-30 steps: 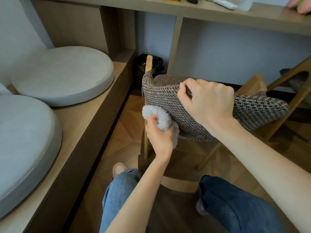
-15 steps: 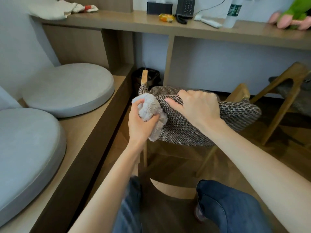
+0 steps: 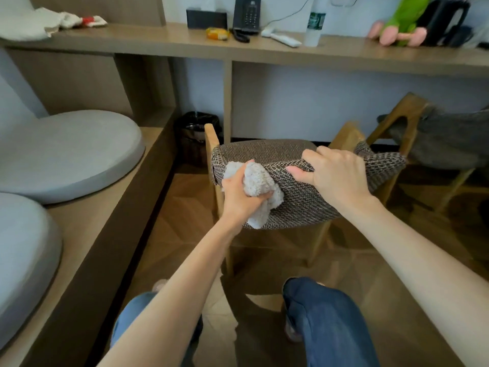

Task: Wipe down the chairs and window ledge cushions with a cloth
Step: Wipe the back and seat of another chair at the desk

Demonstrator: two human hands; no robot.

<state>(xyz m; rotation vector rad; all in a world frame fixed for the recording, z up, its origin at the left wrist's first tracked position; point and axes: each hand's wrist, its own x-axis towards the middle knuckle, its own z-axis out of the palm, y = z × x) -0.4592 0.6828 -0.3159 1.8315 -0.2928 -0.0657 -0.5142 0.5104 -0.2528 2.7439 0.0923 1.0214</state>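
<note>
The left hand [image 3: 240, 197] squeezes the fluffy cloth [image 3: 258, 181] against the woven chair [image 3: 304, 205] back. The right hand [image 3: 336, 176] grips its top edge. The bottle [image 3: 314, 27] on the tabletop [image 3: 158, 41] has a green label [image 3: 316, 21]; its words seem too blurry to read.

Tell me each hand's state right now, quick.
Left hand: grips the fluffy pale grey cloth.
Right hand: grips the top edge of the brown woven fabric chair backrest.

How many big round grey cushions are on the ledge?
2. The far cushion lies farther back on the ledge. The near cushion is closer, at the picture's left edge and partly cut off. More may lie out of view.
</note>
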